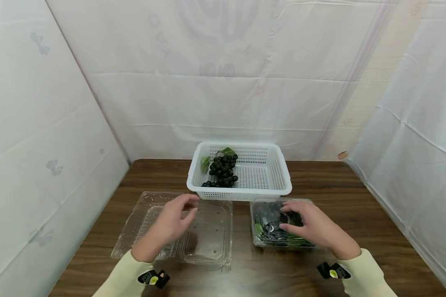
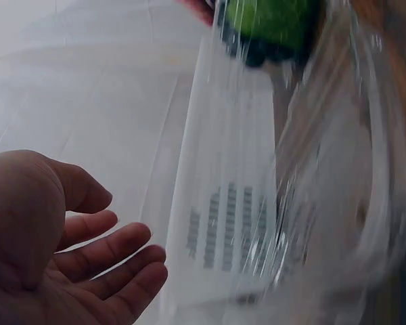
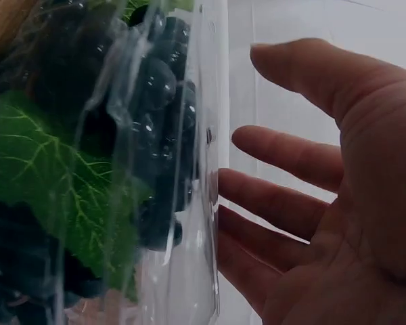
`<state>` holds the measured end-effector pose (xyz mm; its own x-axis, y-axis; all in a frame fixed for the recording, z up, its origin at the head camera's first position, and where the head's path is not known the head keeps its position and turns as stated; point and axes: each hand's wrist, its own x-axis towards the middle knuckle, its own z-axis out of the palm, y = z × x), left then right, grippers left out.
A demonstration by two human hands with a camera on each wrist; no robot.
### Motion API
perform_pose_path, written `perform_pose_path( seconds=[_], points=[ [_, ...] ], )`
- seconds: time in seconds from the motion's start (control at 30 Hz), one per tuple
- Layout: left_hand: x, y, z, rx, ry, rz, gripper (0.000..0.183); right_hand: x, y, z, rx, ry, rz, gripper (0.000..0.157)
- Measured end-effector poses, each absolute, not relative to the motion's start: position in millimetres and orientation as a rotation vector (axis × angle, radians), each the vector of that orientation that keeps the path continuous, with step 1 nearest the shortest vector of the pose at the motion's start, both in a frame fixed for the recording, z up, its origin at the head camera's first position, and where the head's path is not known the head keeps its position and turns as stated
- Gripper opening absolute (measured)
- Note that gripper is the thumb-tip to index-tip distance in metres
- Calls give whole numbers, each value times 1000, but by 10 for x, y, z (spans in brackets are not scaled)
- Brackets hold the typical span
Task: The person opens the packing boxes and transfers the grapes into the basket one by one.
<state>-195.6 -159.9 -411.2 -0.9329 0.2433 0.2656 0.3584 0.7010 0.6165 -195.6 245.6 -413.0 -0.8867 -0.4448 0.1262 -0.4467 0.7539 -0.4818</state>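
Note:
My left hand (image 1: 174, 219) hovers with loosely bent fingers above an open clear plastic clamshell box (image 1: 209, 241), whose two halves lie spread on the table. Nothing is between its thumb and fingers (image 2: 122, 240). On the right, a closed clear clamshell box (image 1: 260, 240) holds dark grapes (image 3: 155, 88) and a green leaf (image 3: 47, 159). My right hand (image 1: 312, 222) is over the top of this box, thumb and fingers spread apart. In the right wrist view its fingertips (image 3: 233, 183) are right by the lid; whether they touch it I cannot tell.
A white perforated basket (image 1: 245, 192) stands behind the boxes. A bunch of dark grapes (image 1: 223, 169) with leaves lies in its left part. The brown wooden table (image 1: 241, 260) is bordered by white sheets (image 1: 223, 103) at the back and sides.

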Motion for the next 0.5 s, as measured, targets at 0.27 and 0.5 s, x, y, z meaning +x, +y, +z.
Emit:
perform_pose_path(
  seconds=[0.27, 0.5],
  points=[
    [-1913, -1253, -4258, -661, -2765, -1219, 21, -1785, 2484, -4194, 766, -2932, 621, 64],
    [-1874, -1068, -4342, -776, -2841, -1339, 23, -1757, 2439, -4272, 742, -2906, 506, 74]
  ],
)
